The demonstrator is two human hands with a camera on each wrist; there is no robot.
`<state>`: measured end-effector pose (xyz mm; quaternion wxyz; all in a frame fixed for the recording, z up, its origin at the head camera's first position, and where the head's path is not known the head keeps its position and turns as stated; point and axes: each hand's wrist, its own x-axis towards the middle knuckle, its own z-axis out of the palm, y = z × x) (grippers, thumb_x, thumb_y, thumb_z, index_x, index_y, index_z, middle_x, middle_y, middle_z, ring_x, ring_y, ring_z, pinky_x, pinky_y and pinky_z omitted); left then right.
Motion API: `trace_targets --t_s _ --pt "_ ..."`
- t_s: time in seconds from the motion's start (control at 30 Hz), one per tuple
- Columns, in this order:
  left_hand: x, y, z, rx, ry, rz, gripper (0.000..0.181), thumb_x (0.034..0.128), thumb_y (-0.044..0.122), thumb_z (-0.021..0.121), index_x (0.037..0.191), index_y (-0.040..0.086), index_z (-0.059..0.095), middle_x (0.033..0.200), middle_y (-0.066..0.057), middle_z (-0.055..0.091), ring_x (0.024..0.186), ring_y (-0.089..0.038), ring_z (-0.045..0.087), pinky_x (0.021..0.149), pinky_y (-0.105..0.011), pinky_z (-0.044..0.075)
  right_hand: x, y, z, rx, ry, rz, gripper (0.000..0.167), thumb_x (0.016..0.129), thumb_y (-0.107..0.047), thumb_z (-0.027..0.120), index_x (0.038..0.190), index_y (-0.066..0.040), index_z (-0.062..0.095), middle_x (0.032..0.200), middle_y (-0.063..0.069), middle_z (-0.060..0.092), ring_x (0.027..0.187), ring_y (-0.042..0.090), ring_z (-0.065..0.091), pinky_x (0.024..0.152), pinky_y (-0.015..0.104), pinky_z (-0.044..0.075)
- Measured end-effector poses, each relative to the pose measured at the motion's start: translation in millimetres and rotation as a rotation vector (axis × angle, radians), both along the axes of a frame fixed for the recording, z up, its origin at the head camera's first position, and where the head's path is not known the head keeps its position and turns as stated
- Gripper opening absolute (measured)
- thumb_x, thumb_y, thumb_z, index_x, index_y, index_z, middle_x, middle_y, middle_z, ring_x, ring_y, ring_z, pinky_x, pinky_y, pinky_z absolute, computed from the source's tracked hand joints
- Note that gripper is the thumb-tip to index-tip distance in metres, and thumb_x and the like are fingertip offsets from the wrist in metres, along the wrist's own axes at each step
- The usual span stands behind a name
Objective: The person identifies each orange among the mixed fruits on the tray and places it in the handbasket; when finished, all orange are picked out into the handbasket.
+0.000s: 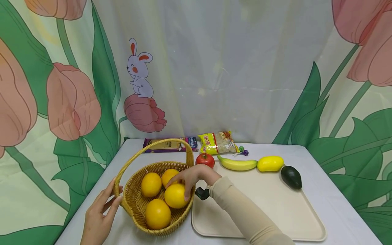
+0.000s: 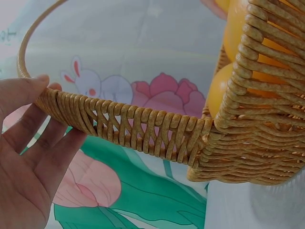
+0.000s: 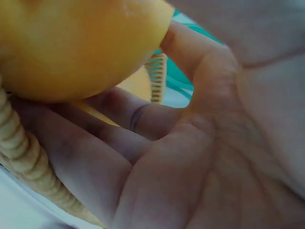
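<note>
A woven basket (image 1: 127,190) with a tall arched handle (image 2: 128,121) stands on the left of the table and holds several oranges. My left hand (image 1: 101,212) pinches the side of the handle between thumb and fingers. Inside the basket's right side, my right hand (image 1: 196,177) grips an orange (image 1: 175,196) with thumb and fingers spread around it. Other oranges lie around it: one at the left (image 1: 151,184), one in front (image 1: 157,214), and one behind (image 1: 170,176), partly covered by my fingers. The right wrist view shows the gripped orange (image 3: 81,52) close up, against the fingers.
A beige tray (image 1: 260,207) lies right of the basket. Along its back edge are a tomato (image 1: 204,161), a banana (image 1: 239,164), a yellow mango (image 1: 270,163) and an avocado (image 1: 291,177). Behind lie a purple package (image 1: 168,145), a yellow snack bag (image 1: 217,143) and lollipops (image 1: 244,152).
</note>
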<state>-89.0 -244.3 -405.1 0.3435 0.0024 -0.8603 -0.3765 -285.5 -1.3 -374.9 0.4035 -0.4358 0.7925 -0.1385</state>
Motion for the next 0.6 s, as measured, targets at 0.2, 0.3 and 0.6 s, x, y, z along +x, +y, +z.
trace_targets --t_s 0.2,0.3,0.6 --pt "0.2 -0.3 0.5 0.005 -0.007 -0.001 0.065 0.0859 -0.005 0.062 0.141 0.023 0.045 0.106 0.025 0.052 0.100 0.025 0.046 0.079 0.005 0.046 0.7 -4.4 -2.9 0.019 0.008 -0.019 0.054 0.077 -0.012 0.077 0.124 -0.032 0.059 0.118 -0.007 0.054 0.106 0.009 0.047 0.094 0.021 0.048" --pt "0.0 -0.2 0.9 0.008 -0.010 0.001 0.064 0.0863 -0.005 0.062 0.141 0.024 0.044 0.107 0.026 0.052 0.099 0.025 0.046 0.079 0.005 0.046 -0.6 -4.4 -3.4 0.017 0.008 -0.018 0.054 0.077 -0.010 0.076 0.124 -0.032 0.059 0.117 -0.007 0.054 0.106 0.009 0.048 0.093 0.020 0.049" --pt "0.8 0.0 0.4 0.007 -0.020 0.010 0.064 0.0866 -0.004 0.062 0.142 0.024 0.044 0.106 0.027 0.051 0.100 0.025 0.045 0.079 0.005 0.045 2.1 -2.3 -0.6 0.023 0.103 -0.033 0.055 0.079 -0.006 0.074 0.126 -0.030 0.060 0.117 -0.001 0.060 0.105 0.009 0.053 0.090 0.019 0.052"
